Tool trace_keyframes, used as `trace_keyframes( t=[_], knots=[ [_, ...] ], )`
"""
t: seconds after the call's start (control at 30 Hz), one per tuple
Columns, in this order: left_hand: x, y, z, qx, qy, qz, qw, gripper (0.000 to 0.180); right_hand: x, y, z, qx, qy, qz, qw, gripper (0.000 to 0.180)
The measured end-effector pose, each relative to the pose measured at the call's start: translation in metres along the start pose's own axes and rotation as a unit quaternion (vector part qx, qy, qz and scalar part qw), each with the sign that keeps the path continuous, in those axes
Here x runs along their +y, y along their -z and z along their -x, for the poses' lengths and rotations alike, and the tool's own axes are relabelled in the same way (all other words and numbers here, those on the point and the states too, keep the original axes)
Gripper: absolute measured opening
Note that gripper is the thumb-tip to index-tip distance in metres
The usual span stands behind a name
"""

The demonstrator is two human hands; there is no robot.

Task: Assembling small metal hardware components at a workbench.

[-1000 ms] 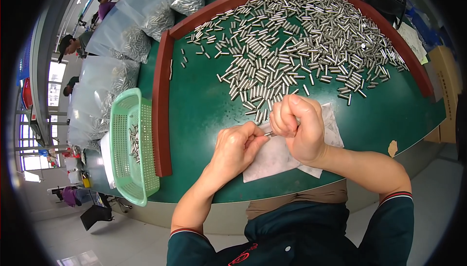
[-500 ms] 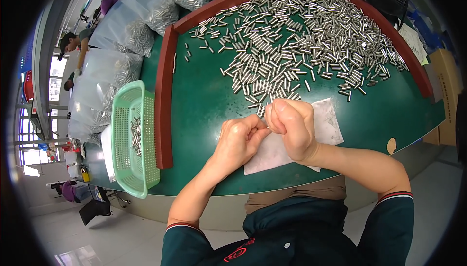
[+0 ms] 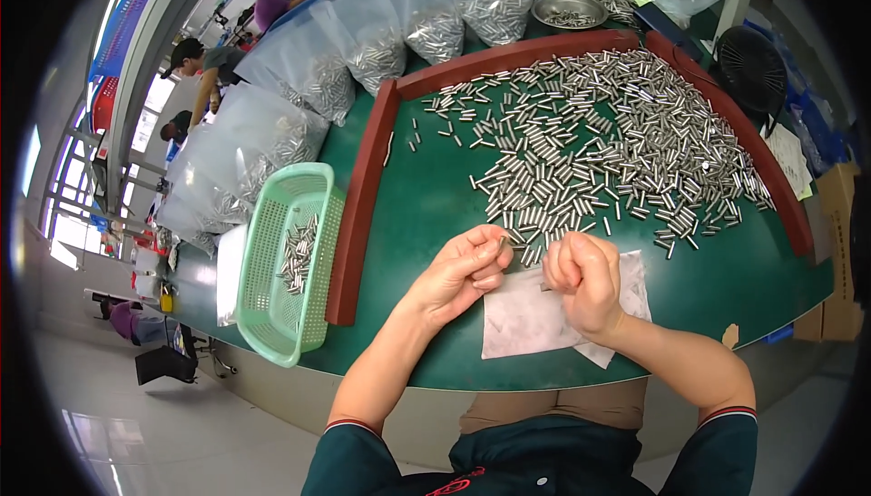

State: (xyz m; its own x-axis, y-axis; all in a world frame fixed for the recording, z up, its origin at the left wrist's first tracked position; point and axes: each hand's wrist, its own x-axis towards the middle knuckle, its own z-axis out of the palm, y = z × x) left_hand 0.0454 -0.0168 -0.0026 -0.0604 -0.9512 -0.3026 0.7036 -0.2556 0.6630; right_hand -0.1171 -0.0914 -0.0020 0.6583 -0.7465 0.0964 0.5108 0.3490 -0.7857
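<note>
Pinching one small silver metal pin [image 3: 502, 242] between thumb and fingertips, the left hand [image 3: 458, 271] hovers just above the green worktop [image 3: 426, 206] at lower centre of the frame, so its grip is closed on that pin. The pin is held up off the surface and toward the other hand, probably so its end and surface can be looked over closely. The right hand [image 3: 585, 280] sits just beside it, curled into a loose fist over a white cloth [image 3: 526, 319]; something small and dark shows at the base of its fingers, but I cannot tell whether that grip holds a pin or is merely closed on itself. The cloth lies flat under both hands, seemingly as a clean pad.

Just above the hands, a big pile of loose pins [image 3: 599, 142] spreads across the centre and upper right, kept in by a brown raised border [image 3: 363, 206] that likely stops them rolling off. At the left, outside that border, a pale green mesh basket [image 3: 290, 260] holds a small batch of pins, within easy reach of the left hand. Clear bags of pins [image 3: 363, 42] line the upper left.

Both forearms come in from the lower edge, elbows apart, wrists angled inward so the hands almost meet.
</note>
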Motion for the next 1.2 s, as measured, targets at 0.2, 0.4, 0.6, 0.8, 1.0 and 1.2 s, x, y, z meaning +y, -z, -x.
trace_keyframes(
  t=[0.2,0.4,0.6,0.8,1.0,1.2],
  knots=[
    [0.002,0.000,-0.002,0.024,-0.004,-0.005,1.000,0.020,-0.001,-0.001,-0.005,0.000,-0.003,-0.016,1.000,0.038],
    [0.008,-0.008,-0.001,0.098,-0.014,0.019,0.995,0.025,-0.001,0.001,-0.006,-0.002,-0.008,-0.016,1.000,0.038],
    [0.011,0.012,-0.009,0.222,-0.163,-0.339,0.900,0.024,-0.002,-0.001,-0.005,-0.005,-0.009,-0.012,1.000,0.038],
    [0.001,0.003,-0.019,0.235,-0.261,-0.642,0.682,0.008,-0.001,0.001,-0.006,-0.002,-0.015,-0.013,1.000,0.038],
    [0.000,0.000,-0.018,0.110,-0.308,-0.721,0.612,0.010,-0.002,0.002,-0.006,0.005,-0.026,-0.015,1.000,0.038],
    [0.005,-0.002,-0.014,0.098,-0.248,-0.745,0.611,0.008,-0.001,0.002,-0.008,-0.001,-0.024,-0.011,1.000,0.038]
  ],
)
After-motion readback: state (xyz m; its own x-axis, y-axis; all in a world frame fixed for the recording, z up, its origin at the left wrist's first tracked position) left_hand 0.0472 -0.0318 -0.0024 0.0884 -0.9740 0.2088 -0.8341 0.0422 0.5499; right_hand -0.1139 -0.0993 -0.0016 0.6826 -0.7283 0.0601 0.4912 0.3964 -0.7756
